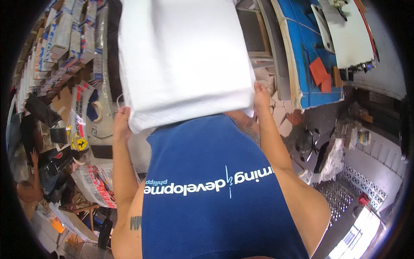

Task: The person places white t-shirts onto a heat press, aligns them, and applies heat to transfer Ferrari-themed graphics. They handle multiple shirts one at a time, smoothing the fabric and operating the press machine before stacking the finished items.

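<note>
A large white cloth (185, 56), smooth with a folded lower edge, fills the top middle of the view. My left hand (123, 118) is closed on its lower left edge. My right hand (261, 97) grips its right edge near the lower corner. The cloth lies just beyond my blue top (198, 151); whatever is under it is hidden.
Stacked long boxes (73, 39) stand at the left, above tape rolls and printed sheets (92, 181). Another person's hand (34, 159) shows at far left. At the right are a blue board (302, 43) with orange pieces, a white panel (349, 39) and a wrapped bundle (334, 155).
</note>
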`<control>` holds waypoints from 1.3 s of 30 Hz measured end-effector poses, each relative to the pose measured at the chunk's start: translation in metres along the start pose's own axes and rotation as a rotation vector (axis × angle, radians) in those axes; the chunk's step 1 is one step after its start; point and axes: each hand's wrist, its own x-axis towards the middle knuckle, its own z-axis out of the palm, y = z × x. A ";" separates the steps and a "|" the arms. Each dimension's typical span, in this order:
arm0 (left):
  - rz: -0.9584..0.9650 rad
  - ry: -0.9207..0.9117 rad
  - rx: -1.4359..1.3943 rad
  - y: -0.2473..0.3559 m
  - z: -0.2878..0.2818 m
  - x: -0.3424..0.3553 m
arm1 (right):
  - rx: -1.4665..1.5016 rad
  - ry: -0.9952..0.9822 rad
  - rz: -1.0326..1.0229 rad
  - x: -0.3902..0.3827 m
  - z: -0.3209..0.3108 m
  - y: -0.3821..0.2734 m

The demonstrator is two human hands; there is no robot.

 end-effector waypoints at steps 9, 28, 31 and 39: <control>0.259 0.369 0.816 -0.006 0.010 0.010 | 0.318 -0.481 0.352 0.015 0.000 -0.014; 1.029 0.947 0.274 0.124 0.032 -0.122 | -0.712 -0.269 -1.280 0.049 0.203 -0.217; 1.071 0.998 0.279 0.123 0.020 -0.157 | -0.880 -0.254 -1.261 0.086 0.260 -0.262; 0.847 1.128 0.522 0.128 0.030 -0.303 | -1.013 -0.223 -1.150 0.145 0.338 -0.339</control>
